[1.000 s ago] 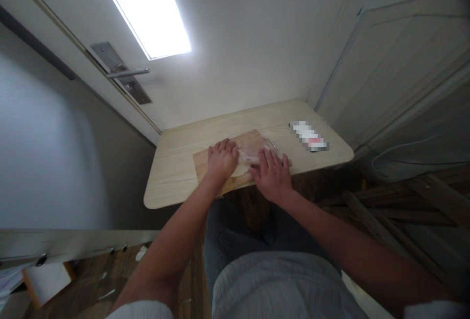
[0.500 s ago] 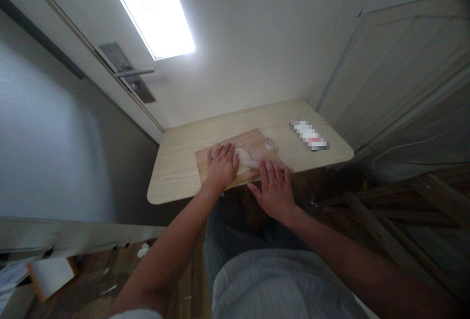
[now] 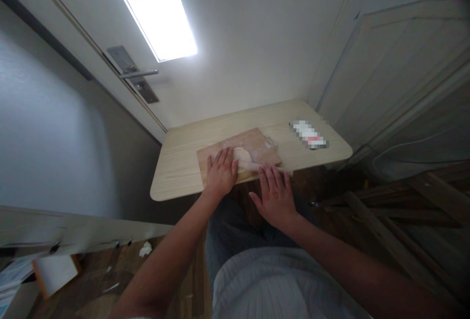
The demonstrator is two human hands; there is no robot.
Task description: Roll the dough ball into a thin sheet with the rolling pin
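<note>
A wooden rolling pin [image 3: 249, 165] lies along the near side of a floured cutting board [image 3: 253, 136]. Just beyond it, partly hidden by my left hand, is a pale flat piece of dough [image 3: 241, 153]. My left hand [image 3: 222, 169] rests palm down over the pin's left end, fingers stretched out and flat; what lies beneath the palm is hidden. On the pin's right part, the fingers of my right hand [image 3: 274, 189] lie extended, with the thumb apart. The pin's right tip sticks out past these fingers, beyond the board's near right corner.
The board lies on a small light wood table [image 3: 176, 167] with rounded corners, against a white door with a metal handle [image 3: 139, 73]. A blurred-out phone-like item [image 3: 308, 134] is at the table's right. Wooden slats [image 3: 389, 235] stand at lower right.
The rolling pin has come slightly nearer to me, uncovering more of the dough behind it. Both hands stay on the pin and have shifted only slightly. The view has turned a little.
</note>
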